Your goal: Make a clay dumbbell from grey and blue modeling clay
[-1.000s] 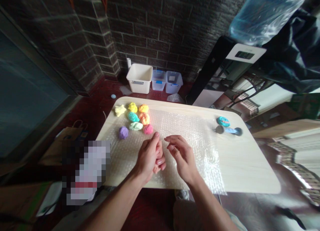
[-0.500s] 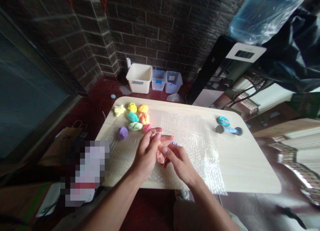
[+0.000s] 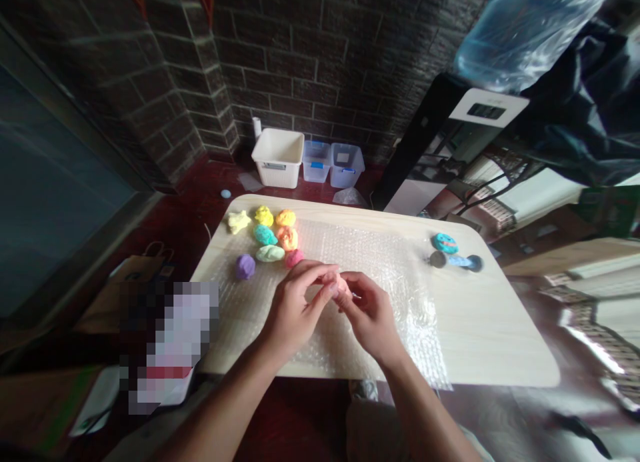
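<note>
On my head feed, the left hand (image 3: 294,310) and the right hand (image 3: 373,317) have closed in on each other above the bubble wrap (image 3: 395,275). The fingers (image 3: 316,275) of both hands curl inward rather than spread, and their tips pinch a pinkish clay lump (image 3: 341,287). The lump is mostly hidden by those fingers, so I can't make out its shape, and I can't tell whether it touches the wrap below.

Half a second back, the hands stood further apart with the fingers straighter, and the lump sat lower, near the left palm. It has now risen to the fingertips. The left fingers also lay over the pink clay ball (image 3: 294,257) then, and now they have moved clear, leaving it just beyond the left hand.

That ball sits with the other pieces on the left of the tabletop (image 3: 493,329): a purple clay ball (image 3: 245,267), a pale green clay lump (image 3: 270,253), a teal clay lump (image 3: 265,235), an orange clay lump (image 3: 287,239), a yellow clay lump (image 3: 263,216) and a yellow clay star (image 3: 238,222). Well apart on the right lie a teal clay disc (image 3: 445,243) and a blue roller (image 3: 459,263).
</note>
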Available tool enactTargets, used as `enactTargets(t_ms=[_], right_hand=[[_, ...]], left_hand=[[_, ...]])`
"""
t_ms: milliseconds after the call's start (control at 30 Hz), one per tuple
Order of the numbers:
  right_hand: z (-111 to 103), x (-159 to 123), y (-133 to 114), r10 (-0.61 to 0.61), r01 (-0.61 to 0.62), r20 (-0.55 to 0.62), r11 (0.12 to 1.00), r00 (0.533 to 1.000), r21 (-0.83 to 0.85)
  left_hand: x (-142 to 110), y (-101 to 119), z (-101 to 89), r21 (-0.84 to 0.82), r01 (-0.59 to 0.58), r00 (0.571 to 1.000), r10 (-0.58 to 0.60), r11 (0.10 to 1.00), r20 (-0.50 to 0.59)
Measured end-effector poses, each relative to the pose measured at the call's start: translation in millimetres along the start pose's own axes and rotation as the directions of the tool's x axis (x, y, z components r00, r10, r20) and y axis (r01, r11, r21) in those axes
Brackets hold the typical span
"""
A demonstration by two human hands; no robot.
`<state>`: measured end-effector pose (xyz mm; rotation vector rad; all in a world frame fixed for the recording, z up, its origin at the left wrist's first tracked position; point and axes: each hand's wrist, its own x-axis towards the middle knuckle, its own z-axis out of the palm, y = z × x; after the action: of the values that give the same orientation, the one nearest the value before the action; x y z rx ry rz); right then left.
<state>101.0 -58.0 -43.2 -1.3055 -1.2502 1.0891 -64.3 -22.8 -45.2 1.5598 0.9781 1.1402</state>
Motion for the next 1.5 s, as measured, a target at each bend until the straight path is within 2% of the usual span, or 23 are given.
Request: enactTargets(t_ms=[100, 233, 367, 467, 600, 700, 867, 933, 1000, 1067, 1133, 1233, 1400, 1500], right_hand=[[-1, -1, 2, -0.027, 0.027, 0.003, 0.998, 1.0, -0.06], [-1, -3, 6, -0.078, 0.075, -0.022, 0.989, 0.997, -0.128], [0, -4, 9, -0.122, 0.107, -0.06, 0.973, 0.991, -0.202], [2, -6, 8, -0.124, 0.106, -0.057, 0.962, 0.991, -0.25], [9, -7, 3, -0.157, 0.144, -0.026, 0.953, 0.987, -0.265], [10, -7, 4, -0.18, 0.166, -0.028, 0.949, 0.983, -0.267], [7, -6, 13, -0.266, 0.202, -0.15, 0.917, 0.952, -0.343], [6, -5, 14, -0.31, 0.216, -0.19, 0.893, 0.931, -0.396], [5, -4, 12, -0.338, 0.222, -0.218, 0.877, 0.915, -0.426], [5, -4, 10, -0.353, 0.234, -0.227, 0.875, 0.908, -0.425], [7, -4, 8, -0.366, 0.257, -0.22, 0.878, 0.904, -0.405], [9, -4, 11, -0.38, 0.288, -0.198, 0.881, 0.904, -0.374], [10, -4, 17, -0.359, 0.294, -0.151, 0.896, 0.921, -0.333], [10, -3, 17, -0.347, 0.303, -0.105, 0.905, 0.932, -0.297]], left_hand=[[1, -2, -1.3, -0.092, 0.081, 0.997, -0.083, 0.992, -0.01], [4, 3, -3.2, -0.23, 0.162, 0.987, -0.159, 0.96, 0.033], [6, 5, -3.9, -0.22, 0.176, 0.984, -0.181, 0.96, -0.001], [4, 1, -3.0, -0.093, 0.136, 0.986, -0.143, 0.986, -0.081], [1, -4, -3.0, 0.068, 0.027, 0.981, -0.013, 0.997, -0.195], [1, -4, -3.0, 0.074, -0.003, 0.972, 0.02, 0.997, -0.235], [2, -3, 2.0, 0.09, -0.022, 0.967, 0.044, 0.996, -0.251], [1, -3, 5.3, 0.005, 0.015, 0.972, -0.013, 1.0, -0.236], [0, -4, 8.6, -0.17, 0.121, 0.973, -0.151, 0.978, -0.177], [-1, -5, 11.2, -0.32, 0.234, 0.953, -0.282, 0.918, -0.113], [-1, -7, 12.7, -0.389, 0.291, 0.932, -0.351, 0.874, -0.093], [-2, -9, 14.0, -0.449, 0.314, 0.915, -0.392, 0.837, -0.092], [-4, -5, 16.2, -0.571, 0.37, 0.887, -0.461, 0.733, -0.016], [-4, -4, 15.8, -0.549, 0.38, 0.894, -0.448, 0.745, 0.011]])
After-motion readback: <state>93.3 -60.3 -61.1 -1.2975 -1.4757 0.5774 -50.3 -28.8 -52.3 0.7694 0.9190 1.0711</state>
